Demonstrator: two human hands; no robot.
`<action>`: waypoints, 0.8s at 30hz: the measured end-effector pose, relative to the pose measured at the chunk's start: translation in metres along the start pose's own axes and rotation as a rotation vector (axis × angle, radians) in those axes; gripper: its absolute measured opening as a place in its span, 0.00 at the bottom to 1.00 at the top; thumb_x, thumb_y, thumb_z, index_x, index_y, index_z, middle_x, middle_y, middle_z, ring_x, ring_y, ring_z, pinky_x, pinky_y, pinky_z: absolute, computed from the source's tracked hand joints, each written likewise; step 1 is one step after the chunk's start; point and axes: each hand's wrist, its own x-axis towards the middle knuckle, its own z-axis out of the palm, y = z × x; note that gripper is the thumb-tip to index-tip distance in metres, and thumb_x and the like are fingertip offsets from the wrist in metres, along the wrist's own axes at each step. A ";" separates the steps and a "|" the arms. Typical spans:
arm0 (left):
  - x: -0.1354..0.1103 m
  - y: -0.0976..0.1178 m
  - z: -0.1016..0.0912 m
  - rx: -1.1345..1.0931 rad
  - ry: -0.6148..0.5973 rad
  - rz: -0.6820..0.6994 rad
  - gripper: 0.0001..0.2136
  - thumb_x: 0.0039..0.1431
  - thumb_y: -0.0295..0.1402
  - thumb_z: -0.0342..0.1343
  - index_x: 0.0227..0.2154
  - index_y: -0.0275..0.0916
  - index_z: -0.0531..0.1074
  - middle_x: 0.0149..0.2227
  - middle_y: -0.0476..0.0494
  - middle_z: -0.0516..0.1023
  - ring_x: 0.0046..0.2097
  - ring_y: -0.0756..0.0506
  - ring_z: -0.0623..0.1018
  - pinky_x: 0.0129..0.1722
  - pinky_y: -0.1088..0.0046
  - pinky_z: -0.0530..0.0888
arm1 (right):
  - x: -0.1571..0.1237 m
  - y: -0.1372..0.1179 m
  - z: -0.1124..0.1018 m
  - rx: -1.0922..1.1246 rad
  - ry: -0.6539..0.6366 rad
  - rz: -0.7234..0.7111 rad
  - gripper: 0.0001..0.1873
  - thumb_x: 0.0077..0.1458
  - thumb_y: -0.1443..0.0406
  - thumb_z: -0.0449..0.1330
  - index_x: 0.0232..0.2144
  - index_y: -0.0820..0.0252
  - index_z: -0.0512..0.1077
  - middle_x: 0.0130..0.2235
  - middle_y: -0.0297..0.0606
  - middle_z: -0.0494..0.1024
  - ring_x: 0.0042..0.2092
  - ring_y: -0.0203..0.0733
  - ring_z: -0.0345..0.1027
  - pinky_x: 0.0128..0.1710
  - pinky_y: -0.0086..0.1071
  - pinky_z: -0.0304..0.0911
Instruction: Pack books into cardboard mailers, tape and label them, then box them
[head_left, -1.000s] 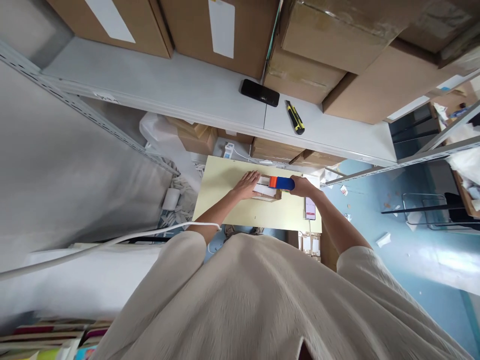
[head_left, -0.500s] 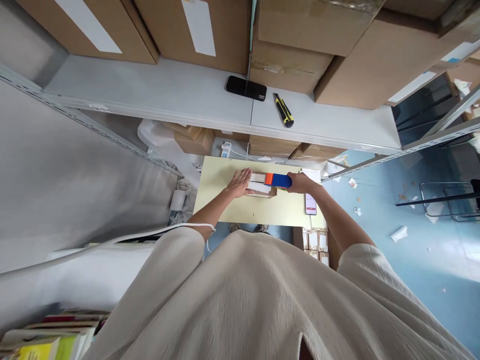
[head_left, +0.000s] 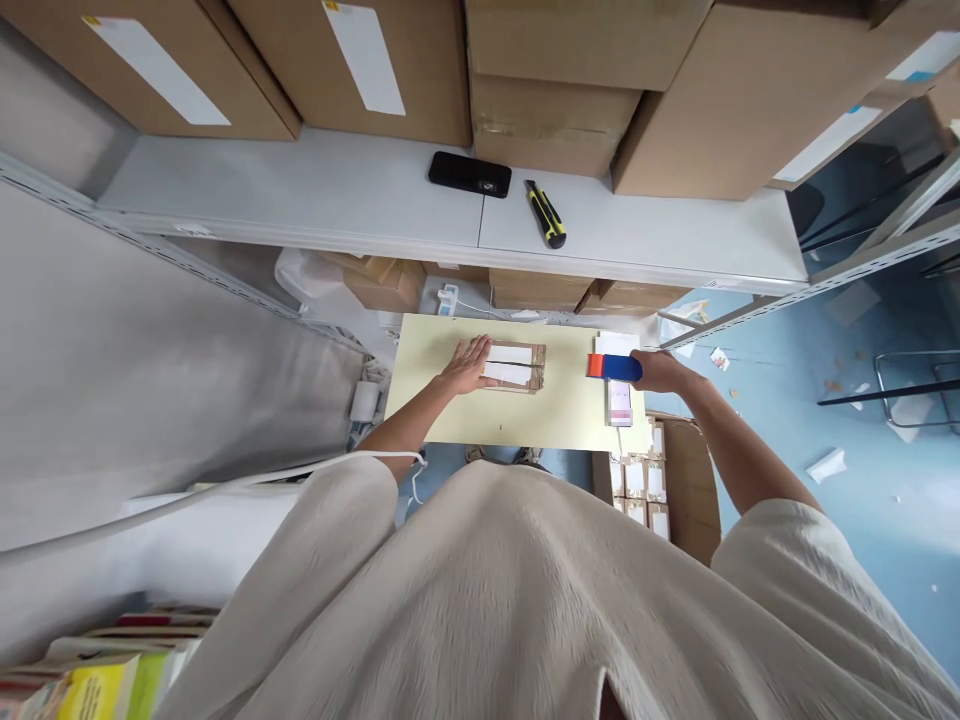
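A small cardboard box [head_left: 538,368] with white labels on top lies on the pale yellow table [head_left: 450,425]. Resting flat on the box's left end is my left hand [head_left: 468,366], fingers stretched out. My right hand [head_left: 654,371] is closed around a blue and orange tape dispenser [head_left: 621,368], held over the table's right side and apart from the box. Beneath the dispenser a phone with a lit screen [head_left: 619,405] lies on the table, and a white paper [head_left: 613,343] shows behind it.
A grey shelf [head_left: 315,190] above the table carries large cartons [head_left: 547,120], a black phone [head_left: 469,174] and a yellow-black box cutter [head_left: 546,214]. An open carton [head_left: 686,480] of small labelled boxes stands at the table's right front. A white cable [head_left: 300,464] crosses my left arm.
My right hand has moved right with the tape dispenser, from the box's right end to above the lit phone. My left hand stays on the box.
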 end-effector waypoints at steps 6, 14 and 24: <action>-0.001 0.004 -0.004 0.006 -0.001 -0.031 0.54 0.71 0.58 0.58 0.86 0.35 0.39 0.87 0.27 0.39 0.87 0.27 0.42 0.84 0.41 0.41 | 0.015 0.007 0.016 0.015 -0.019 -0.011 0.22 0.54 0.67 0.71 0.51 0.55 0.72 0.46 0.48 0.87 0.49 0.59 0.82 0.57 0.45 0.63; 0.000 0.005 -0.005 0.023 -0.027 -0.075 0.54 0.71 0.59 0.59 0.86 0.37 0.39 0.87 0.27 0.39 0.87 0.30 0.40 0.84 0.43 0.41 | 0.035 -0.018 0.042 -0.032 -0.026 -0.015 0.23 0.57 0.67 0.68 0.55 0.60 0.72 0.50 0.52 0.87 0.50 0.57 0.82 0.57 0.44 0.61; 0.000 0.010 -0.006 0.015 -0.014 -0.097 0.56 0.68 0.58 0.63 0.86 0.37 0.40 0.87 0.26 0.40 0.87 0.28 0.41 0.84 0.43 0.44 | 0.064 -0.082 0.057 -0.104 -0.097 -0.017 0.28 0.58 0.66 0.67 0.60 0.61 0.71 0.51 0.54 0.86 0.52 0.57 0.81 0.59 0.44 0.59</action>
